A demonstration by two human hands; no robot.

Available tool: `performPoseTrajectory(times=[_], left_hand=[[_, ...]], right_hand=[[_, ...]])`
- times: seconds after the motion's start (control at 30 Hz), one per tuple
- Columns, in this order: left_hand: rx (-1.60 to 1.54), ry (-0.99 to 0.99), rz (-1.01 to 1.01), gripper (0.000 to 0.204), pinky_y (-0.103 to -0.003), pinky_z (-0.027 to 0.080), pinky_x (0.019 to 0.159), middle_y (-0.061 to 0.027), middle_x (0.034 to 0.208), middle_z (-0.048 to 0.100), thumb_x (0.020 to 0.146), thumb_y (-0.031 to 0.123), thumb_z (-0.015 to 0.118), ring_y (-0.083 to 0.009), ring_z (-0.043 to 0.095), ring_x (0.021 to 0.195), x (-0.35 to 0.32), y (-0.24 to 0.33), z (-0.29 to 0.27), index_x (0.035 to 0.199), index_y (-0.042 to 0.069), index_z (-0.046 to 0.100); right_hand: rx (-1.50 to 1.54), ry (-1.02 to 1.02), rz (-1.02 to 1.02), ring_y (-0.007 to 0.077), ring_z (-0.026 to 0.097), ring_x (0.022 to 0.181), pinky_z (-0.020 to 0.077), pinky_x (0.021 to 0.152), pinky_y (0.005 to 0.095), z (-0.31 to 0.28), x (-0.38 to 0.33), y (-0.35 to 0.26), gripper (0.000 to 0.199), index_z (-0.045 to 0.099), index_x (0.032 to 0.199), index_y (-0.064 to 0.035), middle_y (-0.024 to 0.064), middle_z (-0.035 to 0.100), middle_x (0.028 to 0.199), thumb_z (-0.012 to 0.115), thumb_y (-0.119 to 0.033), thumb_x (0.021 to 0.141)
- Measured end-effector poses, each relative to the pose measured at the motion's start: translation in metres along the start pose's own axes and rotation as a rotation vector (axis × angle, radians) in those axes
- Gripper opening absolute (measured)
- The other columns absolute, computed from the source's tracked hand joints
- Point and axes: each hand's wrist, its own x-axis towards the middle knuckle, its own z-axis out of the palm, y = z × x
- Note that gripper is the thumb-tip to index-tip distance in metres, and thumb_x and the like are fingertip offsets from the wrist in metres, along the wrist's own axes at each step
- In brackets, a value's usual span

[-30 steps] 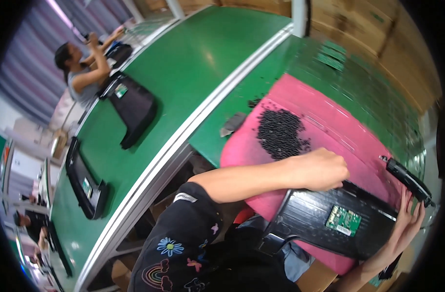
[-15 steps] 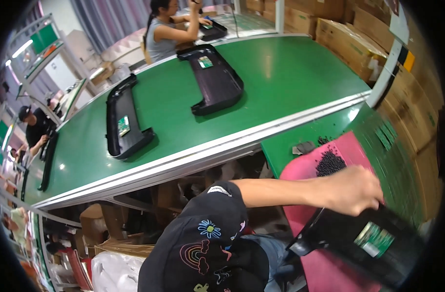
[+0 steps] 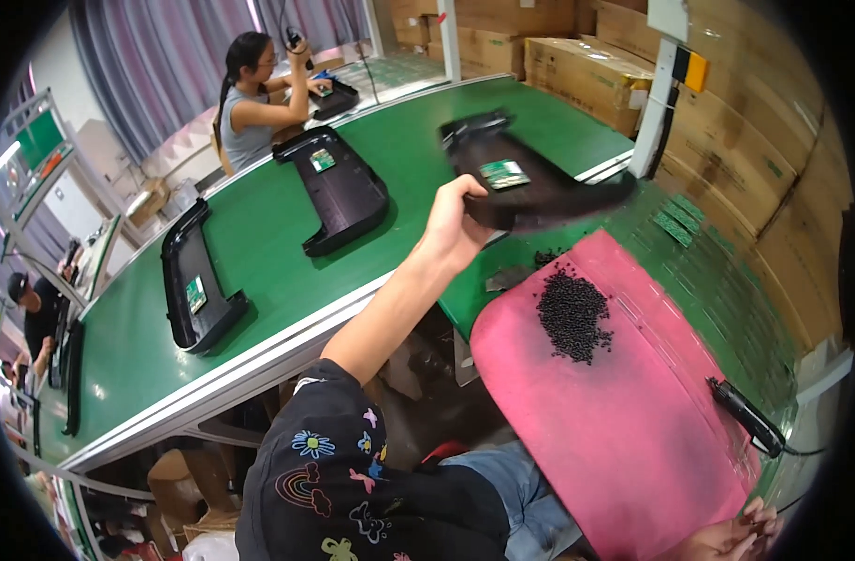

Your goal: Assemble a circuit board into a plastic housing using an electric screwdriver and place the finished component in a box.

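Observation:
My left hand (image 3: 456, 224) grips the edge of a black plastic housing (image 3: 549, 201), holding it tilted above the far edge of my side table and the green conveyor. A small green circuit board (image 3: 504, 174) sits inside that housing. At the lower right my right hand (image 3: 738, 538) is partly cut off by the picture's rim; its fingers are loosely bent and apart, with nothing seen in them. It lies by the near corner of a pink mat (image 3: 624, 449). A heap of tiny black pieces (image 3: 573, 313) rests on the mat. Beside its right edge lies a black corded electric screwdriver (image 3: 747, 418).
Two similar black housings with boards, one nearer (image 3: 198, 290) and one farther (image 3: 339, 192), lie on the green conveyor (image 3: 268, 224). A person (image 3: 250, 107) works across it. A metal post (image 3: 654, 122) and stacked cartons (image 3: 727, 187) stand at the right.
My left hand has carried the housing from above the pink mat forward and left, up to the conveyor's edge. The mat, screwdriver and my right hand have come into sight. The view has shifted.

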Motion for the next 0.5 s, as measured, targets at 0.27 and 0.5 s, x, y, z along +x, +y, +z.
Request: performPoseTrajectory(times=[0.27, 0.5], left_hand=[[0.297, 0.490, 0.337, 0.038, -0.056, 0.051, 0.086, -0.0143, 0.114, 0.060, 0.089, 0.024, 0.066, -0.0223, 0.063, 0.101, 0.100, -0.003, -0.054, 0.116, 0.000, 0.054], [0.827, 0.219, 0.595, 0.037, -0.032, 0.047, 0.098, -0.0127, 0.125, 0.065, 0.093, 0.013, 0.060, -0.0191, 0.060, 0.114, 0.108, -0.017, -0.033, 0.127, -0.003, 0.063]], right_hand=[[-0.095, -0.112, 0.185, 0.0278, 0.052, 0.075, 0.0446, 0.062, 0.0415, 0.009, -0.007, -0.008, 0.029, 0.047, 0.113, -0.0003, 0.0138, 0.055, 0.098, 0.058, 0.000, 0.086], [-0.500, -0.234, 0.377, 0.0175, 0.045, 0.083, 0.0437, 0.069, 0.0262, -0.002, -0.019, -0.012, 0.023, 0.047, 0.104, -0.0027, 0.0109, 0.042, 0.103, 0.056, -0.002, 0.082]])
